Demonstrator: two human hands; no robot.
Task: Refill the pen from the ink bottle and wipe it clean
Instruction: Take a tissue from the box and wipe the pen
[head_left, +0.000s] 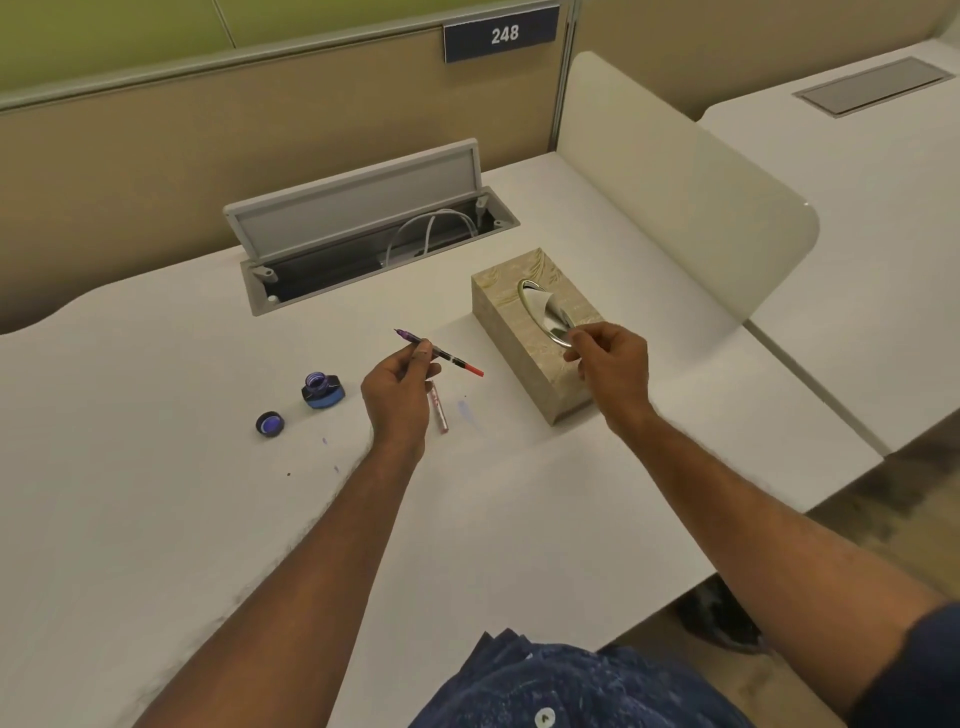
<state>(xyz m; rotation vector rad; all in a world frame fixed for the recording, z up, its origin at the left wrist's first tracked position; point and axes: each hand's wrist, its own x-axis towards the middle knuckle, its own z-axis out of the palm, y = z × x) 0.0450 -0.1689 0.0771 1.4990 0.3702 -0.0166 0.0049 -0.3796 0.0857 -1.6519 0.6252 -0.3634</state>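
Nearest of all, a blue shirt (571, 686) is cut off by the bottom edge; from it two bare forearms are stretched over the white desk (156, 519).

On the left, the left hand (397, 395) is curled, and the pen (452, 358) is pinched between its thumb and fingertips above the desk; the pen's long axis is laid from far left, where a purple tip is seen, to near right, where an orange end sticks out. Under that hand a clear tube (439, 413) is partly hidden; what it is cannot be told.

Further left the ink bottle (323, 389) is stood open; its cap (270, 423) is laid just beside it.

Right of the pen, the right hand (613, 364) is closed on a tissue (550, 309) at the slot of the tissue box (524, 358); wiping is judged not yet begun; the tissue would have to be carried left, past the orange end, to the tip, which is turned away from it. The nib is too small to be made out.
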